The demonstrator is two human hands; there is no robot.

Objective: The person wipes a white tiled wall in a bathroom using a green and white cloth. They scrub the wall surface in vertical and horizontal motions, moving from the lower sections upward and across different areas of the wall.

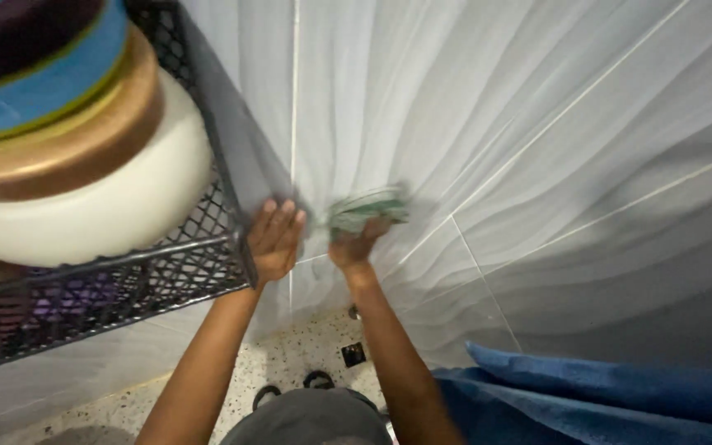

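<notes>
A sheer white curtain [488, 124] hangs over a tiled wall and fills most of the view. My left hand [274, 239] presses flat on the curtain's left edge, right beside the corner of a black plastic crate [125, 276]. My right hand [360, 241] reaches up just to the right of it and grips a green bunched object [368, 208] against the curtain; the object is blurred and I cannot tell what it is.
The black lattice crate at the left holds stacked round containers: a white one [100, 210], a gold-brown one [67, 148] and a blue one [43, 82]. A blue cloth [595, 395] lies at the lower right. Speckled floor [306, 358] and my feet show below.
</notes>
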